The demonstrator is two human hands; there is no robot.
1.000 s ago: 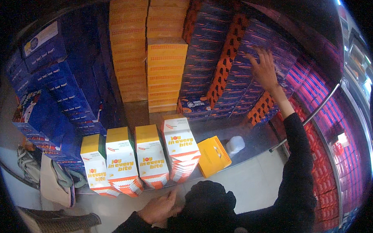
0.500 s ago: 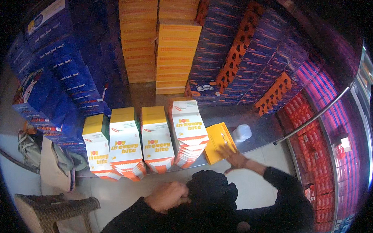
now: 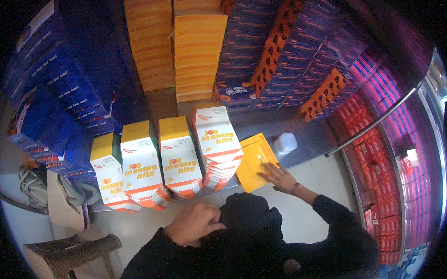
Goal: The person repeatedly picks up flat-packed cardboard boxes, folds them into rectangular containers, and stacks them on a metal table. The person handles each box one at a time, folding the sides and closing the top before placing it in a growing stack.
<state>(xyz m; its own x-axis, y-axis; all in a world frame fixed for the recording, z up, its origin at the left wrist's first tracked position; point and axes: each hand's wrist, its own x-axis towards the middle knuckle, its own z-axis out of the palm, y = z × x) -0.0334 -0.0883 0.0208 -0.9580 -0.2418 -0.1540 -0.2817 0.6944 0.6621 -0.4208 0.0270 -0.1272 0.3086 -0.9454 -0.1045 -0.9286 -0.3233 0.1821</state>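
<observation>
Fingers of my right hand spread flat on the flat yellow cardboard packet at the metal worktop's front edge, pinning it, while my left hand curls loosely, empty.

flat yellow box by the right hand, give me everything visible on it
The flat yellow box looks like thin printed cardboard, with fine dark print on its top face. It lies flat, turned at an angle, on the metal counter, its near corner over the front edge. The right hand rests its fingers on its right side. Its left edge meets the nearest stack of white-and-orange cartons; a small white tub sits just right.
</observation>
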